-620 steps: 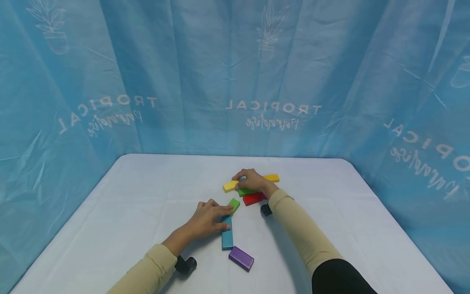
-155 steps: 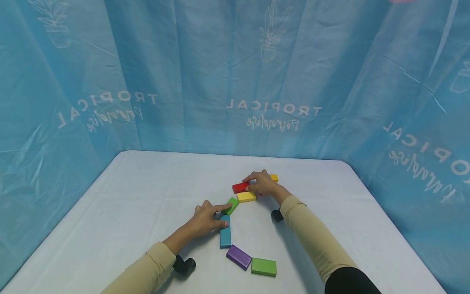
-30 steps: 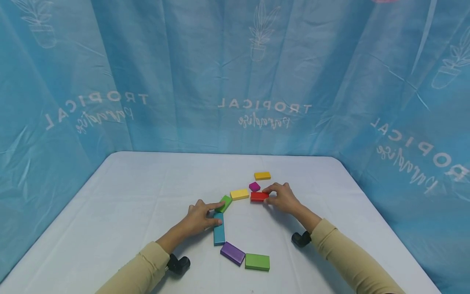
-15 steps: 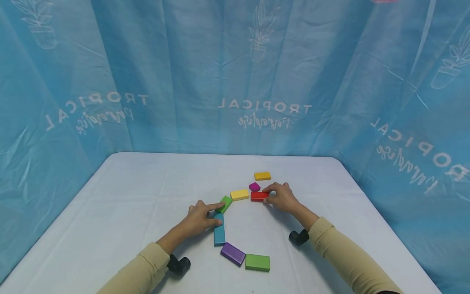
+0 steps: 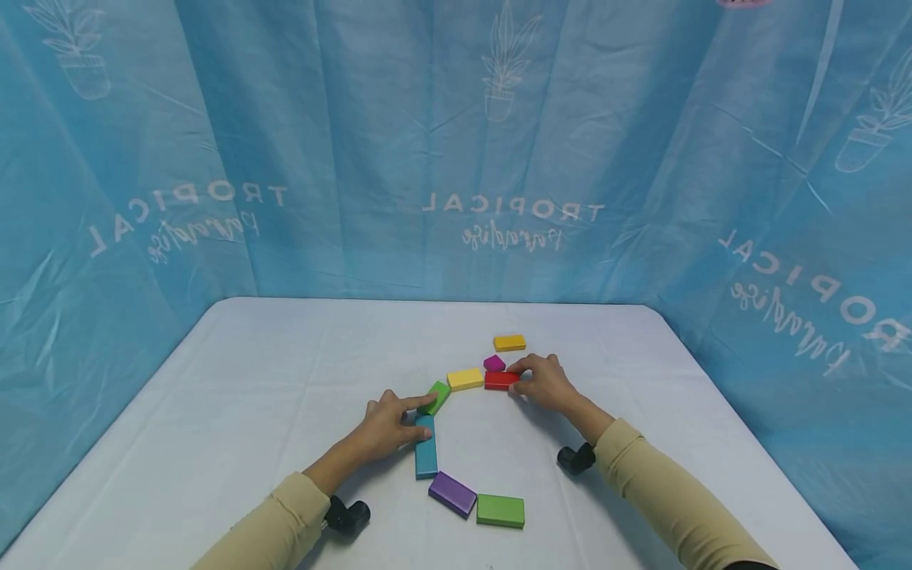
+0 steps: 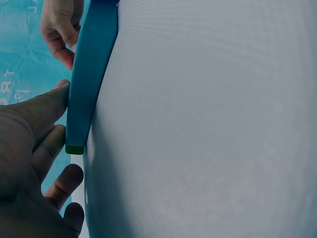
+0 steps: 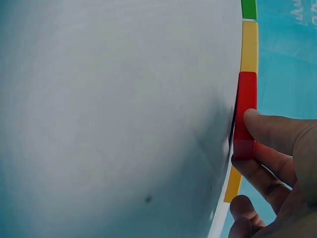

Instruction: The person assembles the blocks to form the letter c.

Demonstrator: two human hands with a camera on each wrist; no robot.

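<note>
My right hand (image 5: 547, 384) pinches a red block (image 5: 501, 381) between thumb and fingers, seen close in the right wrist view. The red block's left end is at or very near the right end of a pale yellow block (image 5: 465, 379). My left hand (image 5: 388, 427) rests its index fingertip on a green block (image 5: 440, 393) and its thumb on a blue block (image 5: 426, 461). A purple block (image 5: 452, 495) and a second green block (image 5: 500, 511) continue the curved row toward the front. All these blocks lie flat.
Behind the red block lie a small magenta piece (image 5: 494, 363) and a deeper yellow block (image 5: 509, 343). White cloth covers the table (image 5: 299, 364). A blue printed curtain (image 5: 356, 237) hangs around its back and sides. Each wrist wears a black camera (image 5: 575, 459).
Since 5.2 seconds ago, the red block has come forward and right to the yellow block's right side; within the last second it slid slightly left. My left hand keeps its place on the row.
</note>
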